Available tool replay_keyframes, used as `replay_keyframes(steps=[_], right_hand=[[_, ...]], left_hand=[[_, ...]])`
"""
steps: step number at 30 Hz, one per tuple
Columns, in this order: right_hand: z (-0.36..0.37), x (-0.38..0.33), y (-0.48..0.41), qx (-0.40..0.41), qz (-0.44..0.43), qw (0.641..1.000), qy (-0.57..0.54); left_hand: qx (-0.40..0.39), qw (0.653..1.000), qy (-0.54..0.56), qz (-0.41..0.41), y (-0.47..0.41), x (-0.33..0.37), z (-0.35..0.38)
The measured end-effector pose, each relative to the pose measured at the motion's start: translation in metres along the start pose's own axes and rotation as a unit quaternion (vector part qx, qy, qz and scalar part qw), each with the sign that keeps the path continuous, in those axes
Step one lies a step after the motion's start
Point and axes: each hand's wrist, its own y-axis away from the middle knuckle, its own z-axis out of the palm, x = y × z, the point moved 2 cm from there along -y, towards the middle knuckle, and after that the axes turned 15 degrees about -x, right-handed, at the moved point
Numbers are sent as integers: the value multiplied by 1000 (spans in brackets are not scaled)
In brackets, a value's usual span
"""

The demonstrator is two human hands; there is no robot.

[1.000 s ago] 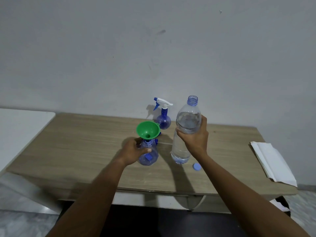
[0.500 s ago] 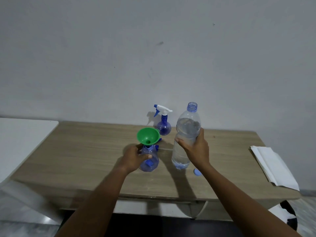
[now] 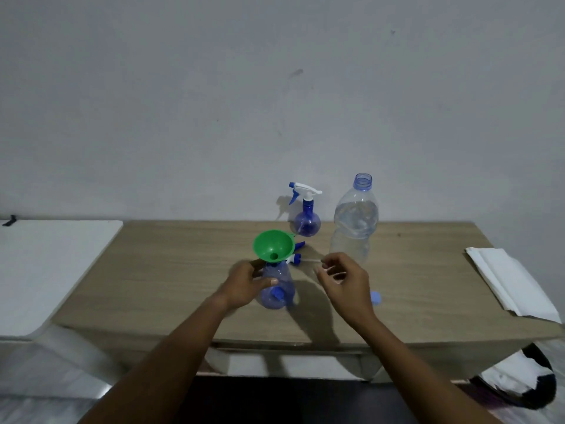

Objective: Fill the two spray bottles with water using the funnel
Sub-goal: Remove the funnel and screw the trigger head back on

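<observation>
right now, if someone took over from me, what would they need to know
Left hand grips the near spray bottle, with the green funnel seated in its neck.
Right hand hovers with curled fingers by the thin tube of the loose spray head; contact is unclear.
Water bottle stands uncapped on the table, its cap nearby.
Far spray bottle has its head on.
Done: setup.
Left: pour into the near one, then open and fill the far one.

On the table (image 3: 171, 270), the funnel (image 3: 273, 246) sits in the near spray bottle (image 3: 279, 289). From that bottle, the loose spray head (image 3: 295, 259) lies just behind at 1 o'clock, with the second spray bottle (image 3: 306, 221) farther back. The water bottle (image 3: 354, 228) stands at 2 o'clock. The cap (image 3: 376, 298) lies at 3 o'clock, and the folded paper (image 3: 513, 286) well beyond it.
</observation>
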Motion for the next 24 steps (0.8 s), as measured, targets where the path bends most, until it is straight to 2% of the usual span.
replay_keyframes(steps=[5,9,12,21,24], right_hand=[[38,-21,-33,-140,46,984,-101],[60,-27,-50,-249,81,954,-146],[71,-33,-55,-293,96,932,-190],[77,-41,-62,-220,90,946,-223],[69,-53,-72,-169,98,944,-265]], left_hand=[[-3,1000,-19,18,10,-11,-13],[4,1000,-25,17,15,-23,-21],[1,999,-28,21,16,-27,-26],[-4,999,-6,32,10,-29,-31],[-3,999,11,35,7,-30,-34]])
